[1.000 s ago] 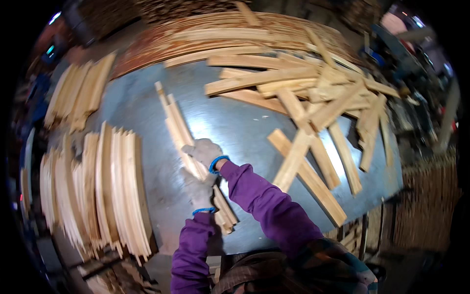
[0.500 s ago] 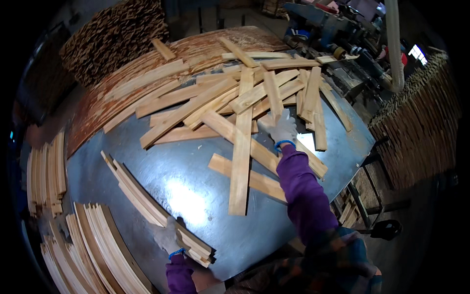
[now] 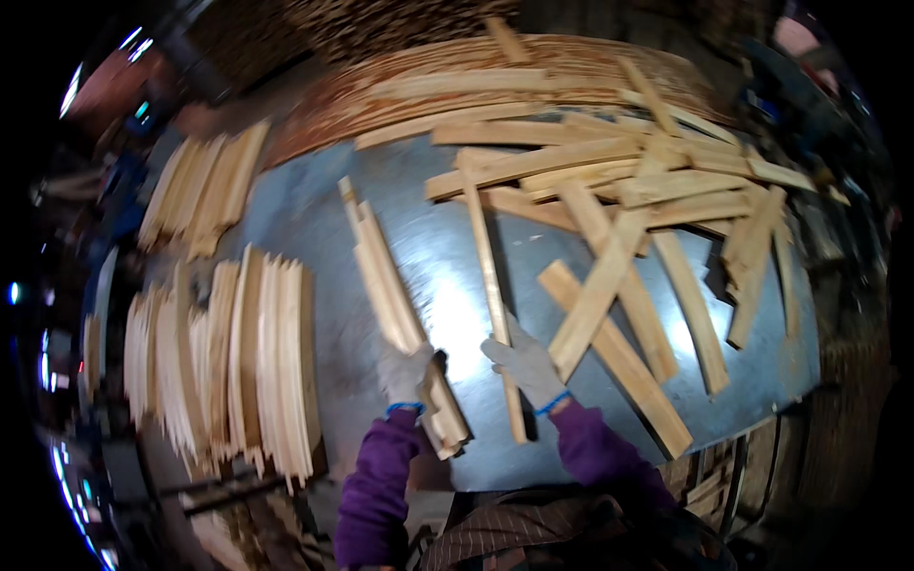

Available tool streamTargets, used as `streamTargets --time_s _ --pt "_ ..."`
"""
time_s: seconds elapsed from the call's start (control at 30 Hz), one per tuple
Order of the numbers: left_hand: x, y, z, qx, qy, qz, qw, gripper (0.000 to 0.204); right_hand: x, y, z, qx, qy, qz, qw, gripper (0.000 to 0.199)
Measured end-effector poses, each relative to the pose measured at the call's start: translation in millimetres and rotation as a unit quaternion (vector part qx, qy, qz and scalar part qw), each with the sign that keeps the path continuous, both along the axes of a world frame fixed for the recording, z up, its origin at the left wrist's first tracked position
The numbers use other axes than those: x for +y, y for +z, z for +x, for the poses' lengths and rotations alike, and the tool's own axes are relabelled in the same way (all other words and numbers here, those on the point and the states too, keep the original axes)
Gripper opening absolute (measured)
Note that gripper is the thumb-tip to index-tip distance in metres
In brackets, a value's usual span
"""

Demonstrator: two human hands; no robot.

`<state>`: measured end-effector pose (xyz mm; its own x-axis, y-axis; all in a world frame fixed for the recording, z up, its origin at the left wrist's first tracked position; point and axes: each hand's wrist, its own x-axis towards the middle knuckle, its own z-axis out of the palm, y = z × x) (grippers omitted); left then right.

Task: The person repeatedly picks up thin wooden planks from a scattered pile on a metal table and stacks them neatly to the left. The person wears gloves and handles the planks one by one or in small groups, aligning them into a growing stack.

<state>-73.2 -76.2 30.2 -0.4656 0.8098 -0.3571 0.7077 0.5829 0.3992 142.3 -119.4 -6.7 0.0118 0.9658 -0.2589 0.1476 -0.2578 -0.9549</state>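
Observation:
My left hand [image 3: 407,373], in a pale glove, is closed around a small bundle of wooden slats [image 3: 386,285] lying lengthwise on the metal-topped table [image 3: 305,205]. To its right, my gloved right hand [image 3: 526,366] grips a single wooden slat [image 3: 486,252] turned on its narrow edge. That slat runs roughly alongside the bundle, with a gap between them. Its far end reaches the heap of loose slats [image 3: 600,309], which lie crossed over one another on the right and far side of the table. Gloves and slats partly hide the fingers.
Stacked slats [image 3: 276,362] stand at the left of the table, with another stack [image 3: 205,190] farther back. A rough reddish board [image 3: 319,119] lies along the far edge. Behind it rises a large wood pile [image 3: 409,21]. Dark machinery [image 3: 800,105] stands at the far right.
My right hand has come back from the heap toward me and left, bringing a slat beside the bundle. My left hand keeps its hold on the bundle. The view has swung left.

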Motion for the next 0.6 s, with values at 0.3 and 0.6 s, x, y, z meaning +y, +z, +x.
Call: streamTargets --time_s 0.3,0.6 --pt "7.0 -13.5 -21.8 -0.035 0.035 0.103 0.993 0.083 33.6 -13.2 -93.7 -0.284 0.31 0.01 0.907 0.056" --pt "-1.6 28.9 -11.6 -0.438 0.117 0.164 0.876 0.053 4.5 23.0 -58.7 0.32 0.13 -0.15 0.926 0.077"
